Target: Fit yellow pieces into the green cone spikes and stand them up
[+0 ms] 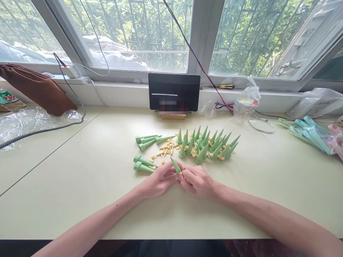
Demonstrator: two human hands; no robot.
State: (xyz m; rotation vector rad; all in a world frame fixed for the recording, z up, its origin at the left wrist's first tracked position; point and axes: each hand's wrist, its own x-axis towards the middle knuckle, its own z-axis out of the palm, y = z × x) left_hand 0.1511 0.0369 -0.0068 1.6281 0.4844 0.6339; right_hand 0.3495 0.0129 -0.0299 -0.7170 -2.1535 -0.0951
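Between my hands is a green plastic watering spike (175, 165), its tip pointing up and to the left. My left hand (161, 178) has its fingers wrapped around the spike's body. My right hand (198, 181) pinches a small yellow valve (181, 173) at the spike's side; fingers partly cover it. Just beyond my hands lies a loose pile of yellow valves (166, 148). Several green spikes lie flat to the left, in an upper group (147, 144) and a lower group (142, 166). On the right, a cluster of spikes with yellow valves on them (205, 144) stands mostly upright.
A tablet (174, 92) leans on a cardboard stand at the back. Along the sill sit a yellow cutter (227, 86) and a bagged cup (247, 105). Coloured plastic pieces (312, 134) lie far right. A brown bag (37, 89) and a dark cable (45, 130) are left.
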